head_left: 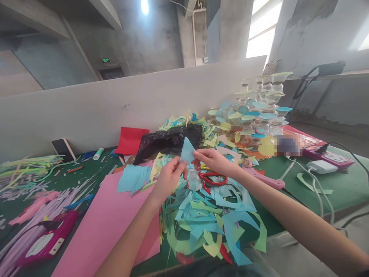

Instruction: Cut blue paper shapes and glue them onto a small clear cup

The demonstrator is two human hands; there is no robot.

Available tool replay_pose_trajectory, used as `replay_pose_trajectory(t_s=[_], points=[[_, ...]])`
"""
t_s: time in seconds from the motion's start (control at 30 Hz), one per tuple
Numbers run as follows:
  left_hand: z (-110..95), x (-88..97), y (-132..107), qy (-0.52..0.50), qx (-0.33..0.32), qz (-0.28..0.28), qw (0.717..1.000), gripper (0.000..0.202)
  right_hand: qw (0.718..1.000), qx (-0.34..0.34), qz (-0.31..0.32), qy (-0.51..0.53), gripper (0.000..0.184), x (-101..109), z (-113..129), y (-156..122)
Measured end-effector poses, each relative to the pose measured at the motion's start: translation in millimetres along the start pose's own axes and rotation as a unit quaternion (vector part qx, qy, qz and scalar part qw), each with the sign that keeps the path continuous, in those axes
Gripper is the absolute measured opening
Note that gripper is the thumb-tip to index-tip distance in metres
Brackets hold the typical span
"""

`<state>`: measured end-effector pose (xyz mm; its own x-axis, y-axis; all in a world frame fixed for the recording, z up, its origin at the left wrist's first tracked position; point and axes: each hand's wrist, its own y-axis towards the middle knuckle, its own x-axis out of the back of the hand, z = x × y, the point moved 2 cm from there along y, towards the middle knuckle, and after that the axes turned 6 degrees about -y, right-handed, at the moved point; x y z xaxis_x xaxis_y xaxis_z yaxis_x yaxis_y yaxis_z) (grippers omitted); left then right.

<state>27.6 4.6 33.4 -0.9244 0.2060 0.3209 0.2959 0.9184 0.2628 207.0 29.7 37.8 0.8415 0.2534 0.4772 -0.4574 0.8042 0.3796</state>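
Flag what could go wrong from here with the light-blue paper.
The pointed piece of light-blue paper between the left hand and right hand might slip and get lost among the light-blue and green paper scraps below. The red-handled scissors close below the right hand could get knocked.

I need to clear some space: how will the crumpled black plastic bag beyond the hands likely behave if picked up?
The crumpled black plastic bag will probably sag floppily, judging by its many wrinkles. Its glossy surface may feel slippery. Loose yellow-green paper scraps crowd its edge, so some might shift with it.
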Motion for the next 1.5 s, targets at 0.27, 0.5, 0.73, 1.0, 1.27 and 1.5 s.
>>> replay_pose_trajectory(t_s=[0.27, 0.5, 0.73, 1.0, 1.27, 1.5], points=[[10, 12.5, 5, 0.032, -0.023, -0.141, 0.989, 0.027, 0.954, -0.112, -0.088, -0.263, 0.042, 20, -9, -1], [32, 23.9, 13, -0.014, -0.009, -0.214, 0.977, 0.026, 0.841, -0.120, 0.159, -0.503, 0.031, 11, -31, -11], [44, 30.4, 19, -0.048, -0.010, -0.235, 0.971, 0.025, 0.828, -0.098, 0.152, -0.531, 0.025, 4, -27, -11], [48, 33.1, 20, -0.085, -0.028, -0.264, 0.960, 0.022, 0.863, -0.156, 0.043, -0.479, 0.034, 31, -14, -7], [44, 32.9, 19, -0.055, -0.020, -0.275, 0.960, 0.023, 0.965, -0.215, -0.041, -0.146, 0.041, 44, -20, -1], [47, 32.9, 20, -0.063, -0.022, -0.269, 0.961, 0.022, 0.982, -0.153, -0.024, 0.107, 0.042, 47, -11, -3]])
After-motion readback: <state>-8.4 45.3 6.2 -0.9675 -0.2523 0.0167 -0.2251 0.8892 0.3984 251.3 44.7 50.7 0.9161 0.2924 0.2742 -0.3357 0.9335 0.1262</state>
